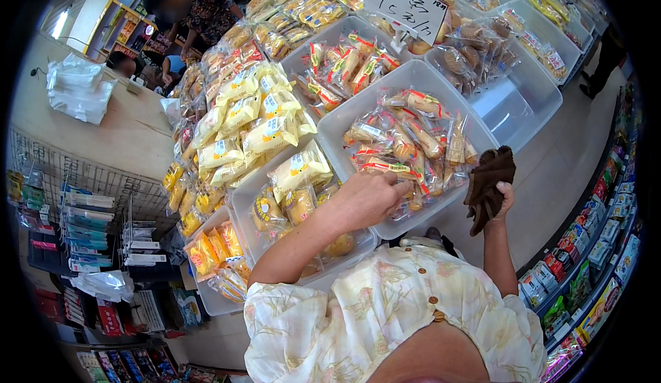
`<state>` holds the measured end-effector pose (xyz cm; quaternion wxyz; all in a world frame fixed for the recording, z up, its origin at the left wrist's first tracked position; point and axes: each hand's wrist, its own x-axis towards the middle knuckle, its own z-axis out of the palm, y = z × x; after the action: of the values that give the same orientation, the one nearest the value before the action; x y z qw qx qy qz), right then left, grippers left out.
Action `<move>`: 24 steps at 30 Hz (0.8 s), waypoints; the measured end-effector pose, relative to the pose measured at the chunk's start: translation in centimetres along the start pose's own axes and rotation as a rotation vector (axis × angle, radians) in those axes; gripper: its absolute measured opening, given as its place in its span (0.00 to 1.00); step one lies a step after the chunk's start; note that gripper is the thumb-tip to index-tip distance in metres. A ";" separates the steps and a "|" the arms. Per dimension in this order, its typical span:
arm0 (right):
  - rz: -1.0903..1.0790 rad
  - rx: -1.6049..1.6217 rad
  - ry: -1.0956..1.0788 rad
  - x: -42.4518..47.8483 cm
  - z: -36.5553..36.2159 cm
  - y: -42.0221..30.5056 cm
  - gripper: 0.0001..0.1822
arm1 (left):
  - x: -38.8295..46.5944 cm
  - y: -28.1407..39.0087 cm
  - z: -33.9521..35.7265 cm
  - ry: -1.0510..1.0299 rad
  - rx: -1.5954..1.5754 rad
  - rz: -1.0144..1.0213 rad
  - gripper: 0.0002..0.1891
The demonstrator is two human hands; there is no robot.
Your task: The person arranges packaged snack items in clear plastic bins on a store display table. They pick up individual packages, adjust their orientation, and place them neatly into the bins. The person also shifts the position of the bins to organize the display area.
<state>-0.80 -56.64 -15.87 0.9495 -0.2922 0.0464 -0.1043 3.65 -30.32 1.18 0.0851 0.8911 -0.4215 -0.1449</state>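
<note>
My left hand [373, 197] reaches over the near edge of a clear plastic bin [338, 140] and touches a wrapped pastry with a red band [387, 166]; whether the fingers grip it cannot be told. Many more wrapped pastries [423, 140] lie heaped in this bin. Beyond the bin's right side, my right hand [505, 200] holds up a crumpled brown cloth [490, 181].
Cream-coloured packets [271, 130] are piled to the left, above a bin of wrapped buns [299, 205]. A handwritten sign [403, 6] stands behind. Packaged goods line a curved shelf [578, 259] at right. People [206, 16] are at upper left.
</note>
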 end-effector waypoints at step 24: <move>-0.008 -0.011 0.051 -0.1 1.2 -0.1 0.31 | -0.5 -0.9 1.1 -0.003 -0.025 -0.016 0.19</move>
<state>-0.76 -56.03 -14.80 0.9460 -0.2949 0.0700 -0.1152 3.63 -29.38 -0.01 0.0944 0.8931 -0.4128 -0.1519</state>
